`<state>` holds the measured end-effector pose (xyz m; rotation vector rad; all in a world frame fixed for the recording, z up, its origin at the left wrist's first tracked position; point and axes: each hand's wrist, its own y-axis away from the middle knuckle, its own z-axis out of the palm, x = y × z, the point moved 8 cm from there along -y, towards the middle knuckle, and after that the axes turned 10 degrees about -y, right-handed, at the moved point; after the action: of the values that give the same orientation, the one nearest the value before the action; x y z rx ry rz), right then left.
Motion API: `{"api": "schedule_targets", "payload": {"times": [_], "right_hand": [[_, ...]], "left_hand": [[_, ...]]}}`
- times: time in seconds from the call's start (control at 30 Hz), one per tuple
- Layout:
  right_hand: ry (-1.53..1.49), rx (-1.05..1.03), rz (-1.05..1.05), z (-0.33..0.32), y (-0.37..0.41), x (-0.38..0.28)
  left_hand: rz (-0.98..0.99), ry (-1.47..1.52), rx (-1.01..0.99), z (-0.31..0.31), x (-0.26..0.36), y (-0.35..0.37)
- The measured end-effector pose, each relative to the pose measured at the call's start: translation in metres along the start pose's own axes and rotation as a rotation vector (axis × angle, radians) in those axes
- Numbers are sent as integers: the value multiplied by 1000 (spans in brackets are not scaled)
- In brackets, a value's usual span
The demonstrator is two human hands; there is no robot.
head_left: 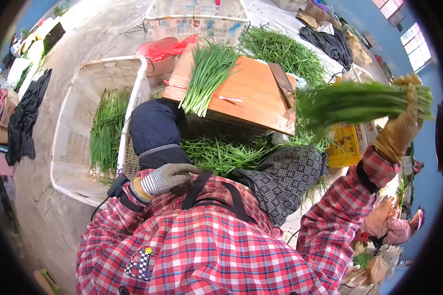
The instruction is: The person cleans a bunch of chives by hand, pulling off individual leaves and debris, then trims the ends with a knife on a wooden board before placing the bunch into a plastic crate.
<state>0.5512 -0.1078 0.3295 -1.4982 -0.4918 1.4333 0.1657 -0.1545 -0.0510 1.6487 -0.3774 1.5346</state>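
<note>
My right hand (401, 128), in a tan rubber glove, is raised at the far right and closed around the base of a bunch of garlic chives (354, 101). The bunch points left, its far end blurred. My left hand (165, 179), in a grey striped knit glove, lies on my lap with its fingers stretched out, holding nothing. A smaller bunch of chives (211, 71) lies across a wooden board (261, 88) before me. On the board's right side rests a broad-bladed knife (281, 81). A thin red and white strip (229, 99) lies near the board's front edge.
At left stands a white crate (66, 142) with chives (108, 128) inside. Another white crate (197, 24) and a red plastic bag (167, 49) stand behind the board. Loose chives (285, 54) are heaped at the back right. A yellow basket (343, 147) is below my raised hand.
</note>
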Motion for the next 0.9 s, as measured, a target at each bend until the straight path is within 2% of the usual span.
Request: {"api": "schedule_targets", "payload": {"times": [0.03,0.07,0.13,0.2,0.27,0.3,0.33,0.4,0.47,0.53,0.6,0.67,0.73,0.8,0.83,0.87,0.9], "right_hand": [[133,66,-46,12,5,-1],[139,67,-46,22,8,10],[296,-94,-357,52,25,31],[258,-167,-287,63,54,87],[181,-172,-34,57,94,163],[53,-239,79,52,106,145],[-72,-305,230,56,127,156],[-178,-345,671,51,165,168],[-235,-325,985,43,180,152],[-238,-365,1077,32,170,132],[-208,-254,1040,12,145,111],[-143,-161,880,-3,110,92],[-83,-43,692,-4,77,60],[49,-11,355,11,50,21],[111,-83,197,28,38,6],[117,-86,194,39,39,11],[280,-179,-56,61,40,-2]], "left_hand": [[75,12,17,3,-7,-7],[73,12,11,10,-2,-6],[-65,96,-6,19,2,-9],[-47,78,-11,16,1,-15],[-113,99,5,10,-1,-17],[-72,89,11,31,13,3],[-76,90,10,30,15,2],[-75,130,-15,29,17,-2],[-72,144,-56,27,20,-8],[-58,156,-87,25,24,-19],[-83,164,-140,23,32,-29],[2,257,-459,36,42,-38],[-61,225,-555,39,57,-49],[106,273,-845,66,122,-48],[255,227,-804,68,150,-61],[403,187,-756,71,177,-72],[398,224,-693,76,200,-83]]}}
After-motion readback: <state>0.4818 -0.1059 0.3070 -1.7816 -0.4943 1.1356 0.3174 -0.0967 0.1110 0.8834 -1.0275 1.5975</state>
